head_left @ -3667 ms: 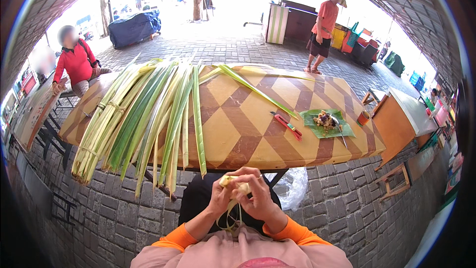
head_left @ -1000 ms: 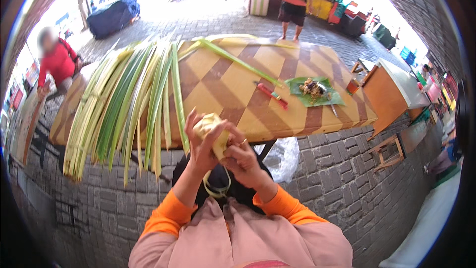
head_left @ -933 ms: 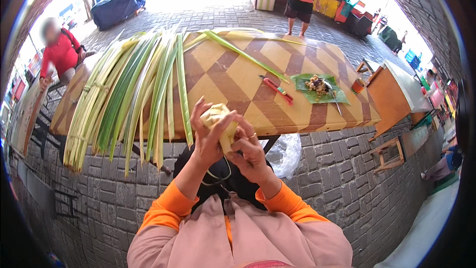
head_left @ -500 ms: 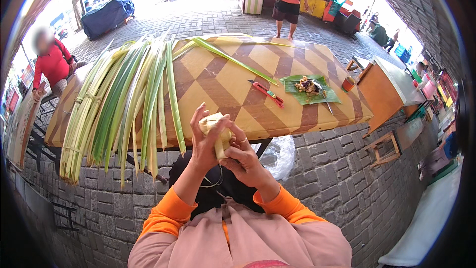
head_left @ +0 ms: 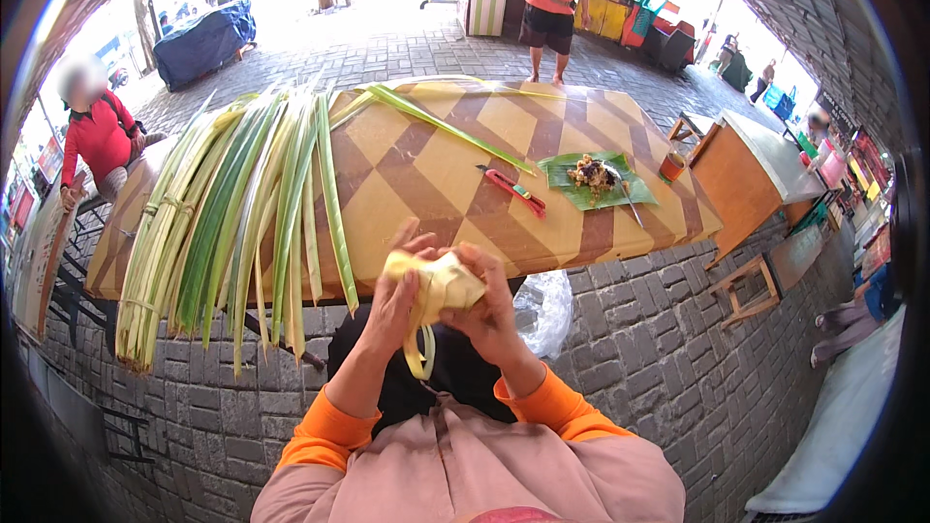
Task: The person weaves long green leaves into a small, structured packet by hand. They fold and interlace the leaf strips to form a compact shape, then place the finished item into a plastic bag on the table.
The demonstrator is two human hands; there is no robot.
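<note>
Pale yellow palm leaf forms the folded pouch [head_left: 453, 287], held up above the dark-trousered lap [head_left: 387, 383] at the near edge of the tabletop [head_left: 407, 196]. The left hand [head_left: 392, 302] pinches its left side, thumb nearest the wearer and fingers curled behind; the right hand [head_left: 492, 315] grips the opposite side, fingers bent over the top. Motion blurs the folds, so the path of each strip cannot be told. A loose leaf strip [head_left: 420, 356] loops down underneath.

To handle it well, the pinch should probably be firm but light at the corners, since thin leaf could crease or split under hard pressure. Each strip would best lie flat and untwisted, slack drawn along its own length little by little, one hand steadying the body while the other pulls. The dangling loop is best guided clear of the orange sleeves [head_left: 334, 434].

On the tabletop, long palm leaves [head_left: 228, 223] lie to the left; a red cutter [head_left: 513, 192] lies beside a banana leaf [head_left: 567, 196] bearing food [head_left: 589, 174].
</note>
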